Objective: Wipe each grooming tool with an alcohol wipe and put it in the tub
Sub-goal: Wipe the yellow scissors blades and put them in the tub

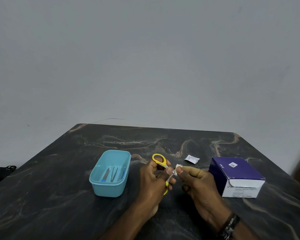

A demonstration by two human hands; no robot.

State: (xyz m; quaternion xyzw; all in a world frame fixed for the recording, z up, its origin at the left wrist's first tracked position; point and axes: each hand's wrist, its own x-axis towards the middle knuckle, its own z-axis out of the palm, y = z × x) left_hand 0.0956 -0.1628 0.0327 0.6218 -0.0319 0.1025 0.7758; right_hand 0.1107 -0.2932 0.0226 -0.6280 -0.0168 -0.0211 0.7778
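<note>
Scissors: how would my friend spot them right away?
Look at the dark marble table, between the blue tub and the purple box. The left hand holds the scissors there. They are the only thing with bright yellow loop handles.

The dark marble-patterned worktop [59, 196] looks smooth with a dull sheen. The light-blue rectangular plastic tub [100, 186] is matt and smooth-walled. The scissors with yellow plastic loops [158, 160] show glossy handles and bare grey metal near the pivot. The purple-and-white cardboard box [235, 175] has a faintly satin printed paper face.
</note>
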